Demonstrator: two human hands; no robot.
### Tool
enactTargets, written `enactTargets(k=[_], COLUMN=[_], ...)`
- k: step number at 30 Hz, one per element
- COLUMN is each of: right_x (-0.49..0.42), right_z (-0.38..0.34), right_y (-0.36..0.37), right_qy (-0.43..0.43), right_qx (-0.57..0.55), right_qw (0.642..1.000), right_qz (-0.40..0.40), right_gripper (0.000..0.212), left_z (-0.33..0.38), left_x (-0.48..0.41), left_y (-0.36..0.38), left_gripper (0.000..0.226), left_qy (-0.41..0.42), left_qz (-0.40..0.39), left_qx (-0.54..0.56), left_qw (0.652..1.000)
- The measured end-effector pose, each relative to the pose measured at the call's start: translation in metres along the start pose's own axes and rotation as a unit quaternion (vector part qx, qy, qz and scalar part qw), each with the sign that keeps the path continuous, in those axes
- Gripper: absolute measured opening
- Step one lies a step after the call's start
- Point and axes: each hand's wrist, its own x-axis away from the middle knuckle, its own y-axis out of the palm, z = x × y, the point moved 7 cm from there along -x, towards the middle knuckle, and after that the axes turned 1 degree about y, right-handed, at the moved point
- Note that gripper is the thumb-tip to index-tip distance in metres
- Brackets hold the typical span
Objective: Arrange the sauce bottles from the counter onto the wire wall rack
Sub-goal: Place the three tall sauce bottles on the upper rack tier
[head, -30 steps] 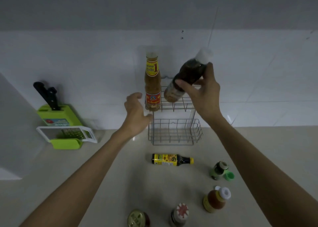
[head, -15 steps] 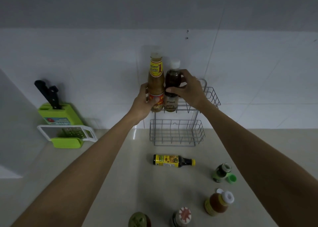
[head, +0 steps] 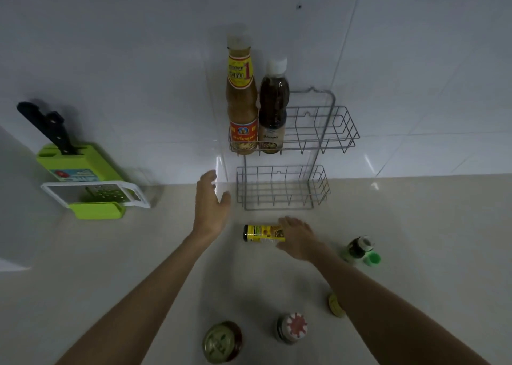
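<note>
The grey wire wall rack has two tiers. Its upper tier holds a tall brown sauce bottle with a yellow label and a dark sauce bottle with a white cap, both upright at the left end. A dark bottle with a yellow label lies on its side on the counter below the rack. My right hand rests over its neck end, fingers curled on it. My left hand hovers open left of the lower tier, holding nothing.
On the counter stand a small green-capped bottle, a jar with a red-and-white lid, a gold-lidded jar and a yellow-labelled bottle partly behind my right arm. A green knife block and a grater sit at the left.
Both hands let go of the two bottles on the upper tier and came down. My right hand has reached the lying yellow-labelled bottle; my left hand dropped beside the lower tier.
</note>
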Motion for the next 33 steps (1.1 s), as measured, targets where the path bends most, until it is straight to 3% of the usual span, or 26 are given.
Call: enactTargets(k=[6, 12, 15, 17, 20, 24, 26, 29, 31, 33], right_x=[-0.006, 0.024, 0.046, 0.059, 0.078, 0.099, 0.106, 0.114, 0.118, 0.119], right_z=[0.000, -0.034, -0.050, -0.053, -0.049, -0.052, -0.055, -0.057, -0.055, -0.044], right_y=[-0.002, -0.089, -0.150, -0.183, -0.216, -0.211, -0.208, -0.222, -0.243, -0.267], right_qy=[0.007, -0.096, -0.102, -0.100, -0.117, -0.186, -0.205, -0.214, -0.217, -0.200], right_qx=[0.113, 0.023, -0.061, -0.130, -0.302, -0.476, -0.504, -0.516, -0.521, -0.519], right_qw=[0.993, 0.995, 0.993, 0.985, 0.939, 0.857, 0.838, 0.825, 0.812, 0.793], right_qz=[0.016, 0.009, 0.015, 0.050, 0.117, 0.065, 0.049, 0.087, 0.148, 0.248], right_gripper=[0.054, 0.035, 0.041, 0.042, 0.047, 0.049, 0.054, 0.055, 0.055, 0.054], left_z=[-0.036, -0.033, -0.014, 0.002, 0.033, 0.084, 0.100, 0.112, 0.115, 0.111], left_x=[0.021, 0.041, 0.050, 0.053, 0.054, 0.056, 0.058, 0.052, 0.039, 0.018], left_y=[0.036, 0.066, 0.070, 0.064, 0.050, 0.032, 0.026, 0.019, 0.008, -0.009], left_gripper=[0.048, 0.075, 0.061, 0.046, 0.039, 0.036, 0.035, 0.040, 0.052, 0.060], left_qy=[0.041, 0.095, 0.106, 0.061, 0.016, 0.004, 0.009, 0.031, 0.044, 0.038], left_qz=[-0.213, -0.312, -0.336, -0.339, -0.332, -0.368, -0.402, -0.421, -0.407, -0.330], left_qx=[-0.146, -0.230, -0.200, -0.091, 0.061, 0.151, 0.145, 0.097, 0.019, -0.069], left_qw=[0.965, 0.917, 0.914, 0.934, 0.941, 0.917, 0.904, 0.902, 0.912, 0.941])
